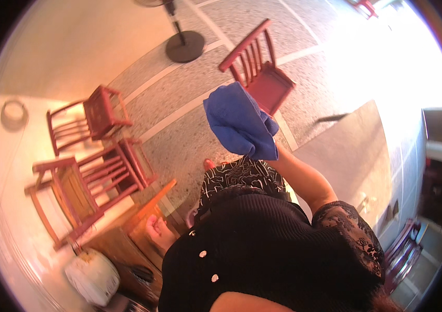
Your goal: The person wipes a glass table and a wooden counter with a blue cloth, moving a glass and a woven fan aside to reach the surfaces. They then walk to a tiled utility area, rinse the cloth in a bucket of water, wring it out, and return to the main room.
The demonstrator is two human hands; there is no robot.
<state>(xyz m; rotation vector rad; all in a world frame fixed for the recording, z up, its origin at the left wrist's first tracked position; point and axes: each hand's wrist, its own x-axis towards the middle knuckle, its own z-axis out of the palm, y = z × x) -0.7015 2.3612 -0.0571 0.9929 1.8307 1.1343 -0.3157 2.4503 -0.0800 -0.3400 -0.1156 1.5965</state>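
A crumpled blue cloth (240,121) hangs from my right hand (276,142), out ahead of my body. The cloth hides nearly all of that hand's fingers. Beyond it stands a red wooden chair (266,87) with a slatted back, partly covered by the cloth. My left hand (159,232) is low on the left with its fingers loosely curled. It is close to an orange-brown wooden panel (154,204) and a wooden cabinet (110,240); whether it touches either is unclear.
More red wooden chairs (100,113) stand by the left wall, one of them tilted or stacked (74,191). A pale plastic bag (93,277) and a dark brush-like object (142,273) rest on the cabinet. A fan base (185,46) stands ahead; a pale panel (345,156) lies right.
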